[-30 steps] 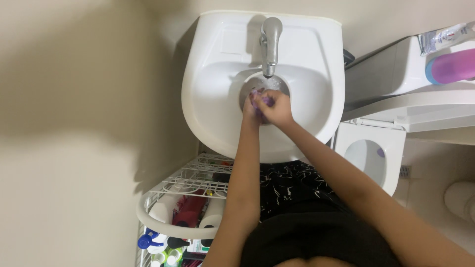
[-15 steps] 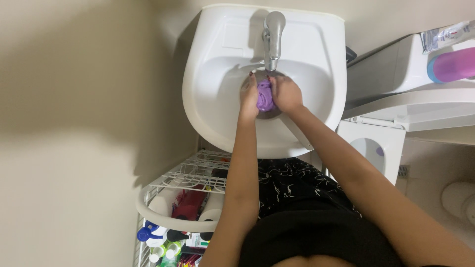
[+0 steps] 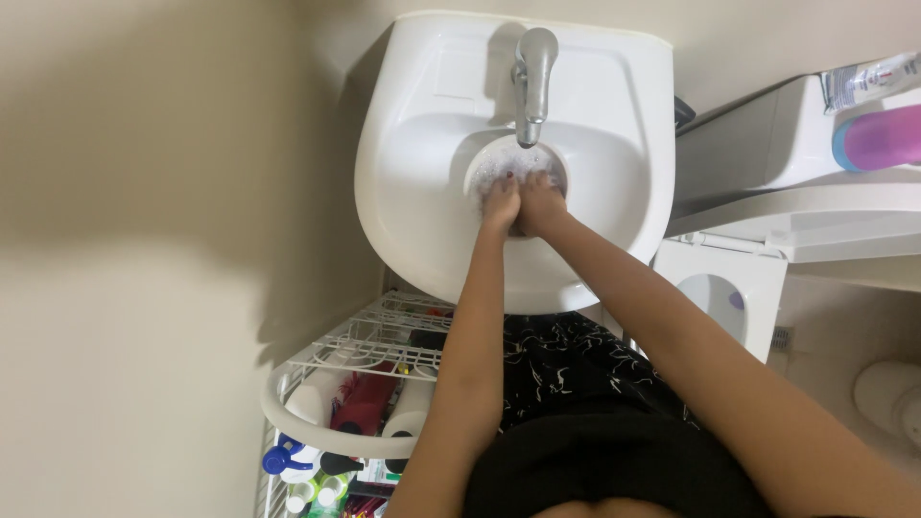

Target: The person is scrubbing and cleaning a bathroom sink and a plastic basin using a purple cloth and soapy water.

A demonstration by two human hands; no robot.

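Note:
Both my hands are down in the bowl of a white pedestal sink [image 3: 384,192], just below the chrome faucet [image 3: 531,77]. My left hand [image 3: 501,203] and my right hand [image 3: 543,207] press side by side, fingers pointing into white suds [image 3: 499,169] around the drain. No purple object shows between them now. The fingertips are hidden in foam, so what they grip cannot be made out.
A white wire rack [image 3: 317,427] with bottles and a red item stands below the sink on the left. A white toilet tank [image 3: 767,163] with a pink bottle [image 3: 878,136] on top sits to the right, and a beige wall fills the left.
A purple object was visible between my hands half a second ago and is out of sight now. My hands have dropped lower into the bowl, and suds now show.

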